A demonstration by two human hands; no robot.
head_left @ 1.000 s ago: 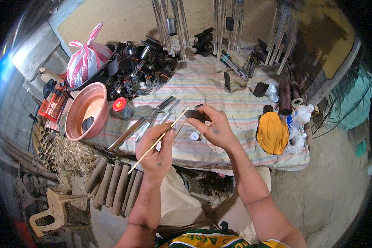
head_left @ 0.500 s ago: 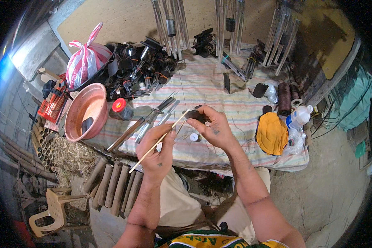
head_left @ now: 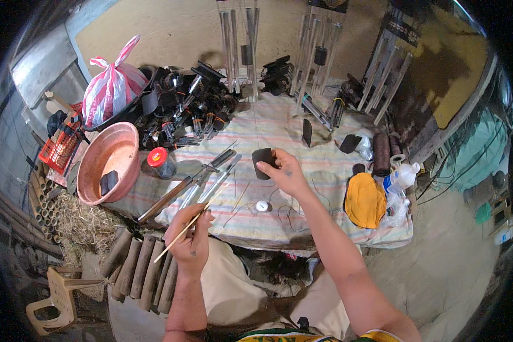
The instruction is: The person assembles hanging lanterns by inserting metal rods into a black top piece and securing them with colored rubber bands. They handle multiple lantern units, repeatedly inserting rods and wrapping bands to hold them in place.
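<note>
Head view: the right hand (head_left: 288,174) pinches a black cup (head_left: 262,163) at twelve o'clock; the left hand's (head_left: 191,242) grip clamps a thin stick (head_left: 189,223) (slender), which could probably snap against the bench (head_left: 302,222).

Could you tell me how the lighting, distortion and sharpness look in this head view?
Head view: strong fisheye bending, black corners; daylight even over the striped cloth, far wall brighter; left hand with thin stick and right hand holding the dark piece look sharp.
</note>
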